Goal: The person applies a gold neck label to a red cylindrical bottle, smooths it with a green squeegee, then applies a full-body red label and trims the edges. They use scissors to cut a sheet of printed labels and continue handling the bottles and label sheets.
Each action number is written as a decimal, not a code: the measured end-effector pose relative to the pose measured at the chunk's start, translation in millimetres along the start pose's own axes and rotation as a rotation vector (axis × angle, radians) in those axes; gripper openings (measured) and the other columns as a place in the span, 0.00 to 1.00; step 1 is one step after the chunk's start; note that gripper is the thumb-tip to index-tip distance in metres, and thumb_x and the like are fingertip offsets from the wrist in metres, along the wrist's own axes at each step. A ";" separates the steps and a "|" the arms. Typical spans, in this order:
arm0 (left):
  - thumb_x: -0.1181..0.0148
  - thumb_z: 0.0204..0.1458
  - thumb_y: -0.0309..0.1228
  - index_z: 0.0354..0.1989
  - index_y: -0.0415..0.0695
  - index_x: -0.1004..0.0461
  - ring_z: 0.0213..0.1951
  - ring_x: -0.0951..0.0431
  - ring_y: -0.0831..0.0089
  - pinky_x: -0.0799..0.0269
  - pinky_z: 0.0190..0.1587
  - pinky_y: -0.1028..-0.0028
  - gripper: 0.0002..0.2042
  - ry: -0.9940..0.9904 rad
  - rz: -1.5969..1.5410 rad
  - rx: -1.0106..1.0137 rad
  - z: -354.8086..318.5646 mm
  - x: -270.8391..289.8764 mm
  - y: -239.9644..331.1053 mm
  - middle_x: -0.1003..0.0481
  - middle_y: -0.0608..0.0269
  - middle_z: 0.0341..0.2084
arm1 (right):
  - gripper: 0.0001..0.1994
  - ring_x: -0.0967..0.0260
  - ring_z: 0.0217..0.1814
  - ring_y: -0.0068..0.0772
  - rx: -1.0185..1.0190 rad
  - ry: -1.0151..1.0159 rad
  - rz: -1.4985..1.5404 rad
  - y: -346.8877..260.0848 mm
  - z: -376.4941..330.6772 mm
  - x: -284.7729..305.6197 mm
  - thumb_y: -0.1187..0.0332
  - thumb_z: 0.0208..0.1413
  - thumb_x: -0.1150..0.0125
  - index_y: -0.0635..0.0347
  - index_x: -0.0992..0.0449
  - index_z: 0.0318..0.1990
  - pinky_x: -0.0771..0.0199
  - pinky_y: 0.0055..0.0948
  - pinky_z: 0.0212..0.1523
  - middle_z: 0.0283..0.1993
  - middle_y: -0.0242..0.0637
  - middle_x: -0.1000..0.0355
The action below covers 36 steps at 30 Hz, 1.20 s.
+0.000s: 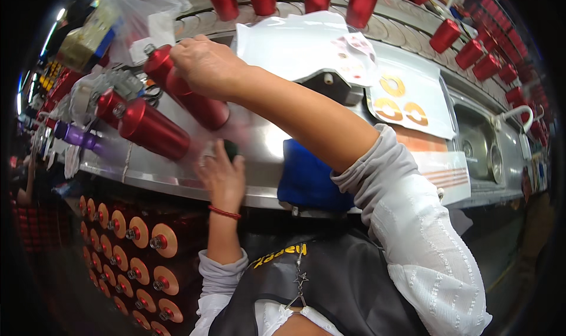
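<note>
My right hand reaches across to the upper left, its fingers closed round the neck end of a red metal bottle. The bottle leans over the steel counter, its base toward me. Partly behind it is another red bottle with a bare metal neck. My left hand, blurred, is low by the counter's front edge, with a small dark green thing between finger and thumb; its kind is unclear. Left of that hand, a red bottle lies or leans beside a further red one.
A blue cloth-like thing and a black device occupy the counter's middle. A white tray bears gold ring-shaped pieces. Beyond runs a conveyor with red bottles; a sink is at right. Several bottles are stacked below left.
</note>
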State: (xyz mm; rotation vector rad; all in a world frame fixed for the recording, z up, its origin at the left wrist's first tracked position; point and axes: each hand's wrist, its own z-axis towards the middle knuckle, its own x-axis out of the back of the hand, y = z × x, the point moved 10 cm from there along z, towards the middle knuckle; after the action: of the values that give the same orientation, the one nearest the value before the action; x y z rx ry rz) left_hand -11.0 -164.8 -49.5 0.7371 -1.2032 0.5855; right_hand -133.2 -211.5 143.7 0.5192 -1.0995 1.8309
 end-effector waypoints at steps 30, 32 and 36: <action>0.36 0.48 0.58 0.62 0.40 0.44 0.51 0.24 0.50 0.18 0.49 0.54 0.42 0.487 -1.215 -0.324 3.7 88.7 22.0 0.33 0.43 0.55 | 0.25 0.44 0.72 0.40 -0.848 -0.375 -0.995 332.0 -429.4 261.2 0.77 0.58 0.47 0.36 0.24 0.60 0.30 0.35 0.63 0.69 0.37 0.39; 0.35 0.47 0.59 0.62 0.41 0.44 0.51 0.24 0.50 0.19 0.49 0.54 0.42 0.501 -1.222 -0.301 3.6 85.8 17.1 0.33 0.45 0.55 | 0.23 0.43 0.71 0.37 -0.870 -0.368 -1.030 339.4 -457.6 293.2 0.77 0.57 0.47 0.38 0.21 0.56 0.29 0.34 0.61 0.67 0.36 0.37; 0.35 0.45 0.62 0.63 0.43 0.44 0.52 0.25 0.51 0.19 0.50 0.53 0.44 0.477 -1.236 -0.240 2.0 86.1 21.1 0.34 0.47 0.57 | 0.08 0.35 0.61 0.42 -0.810 -0.125 -0.941 348.8 -487.9 343.1 0.71 0.52 0.40 0.52 0.16 0.38 0.28 0.36 0.55 0.57 0.38 0.30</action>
State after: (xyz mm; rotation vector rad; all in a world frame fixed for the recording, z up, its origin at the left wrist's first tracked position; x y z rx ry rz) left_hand -5.1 -151.3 37.8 0.9060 -0.2191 -0.4030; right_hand -559.6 305.4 -25.1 0.5204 -1.2618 0.4822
